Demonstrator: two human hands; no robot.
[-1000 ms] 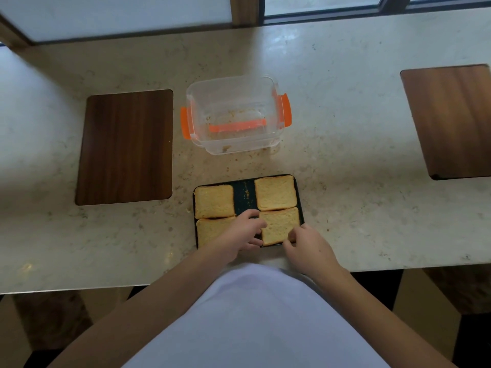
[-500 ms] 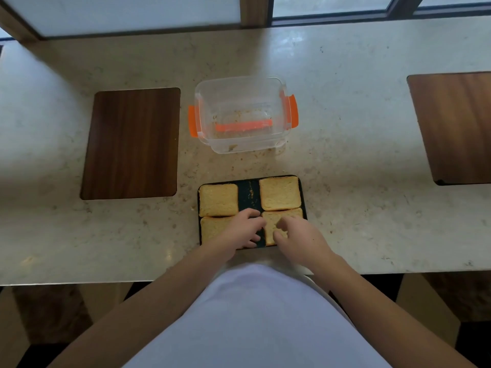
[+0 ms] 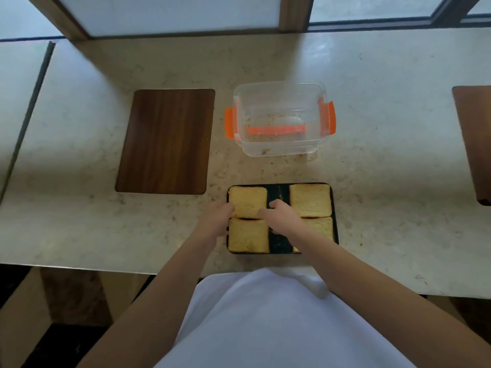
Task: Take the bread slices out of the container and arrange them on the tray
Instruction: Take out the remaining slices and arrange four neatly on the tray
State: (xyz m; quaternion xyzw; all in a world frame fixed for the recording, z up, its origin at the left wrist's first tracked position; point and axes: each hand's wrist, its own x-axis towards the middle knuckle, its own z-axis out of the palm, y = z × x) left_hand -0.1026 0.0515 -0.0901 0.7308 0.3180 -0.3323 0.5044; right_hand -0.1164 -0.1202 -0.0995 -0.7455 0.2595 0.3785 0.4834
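Note:
A black tray lies near the counter's front edge with several toasted bread slices on it. The far-left slice sits between my two hands. My left hand presses its left edge, and my right hand holds its right edge, fingers over the near corner. The near-left slice and far-right slice lie flat. My right forearm partly covers the near-right slice. Behind the tray stands the clear container with orange clips, holding only crumbs.
A dark wooden board lies on the counter left of the container. Another wooden board sits at the right edge of view. Window frames run along the back. The counter's front edge is just below the tray.
Both hands have moved from the tray's near slices up to the far-left slice. The left hand shifted out to the tray's left side. The camera view moved closer.

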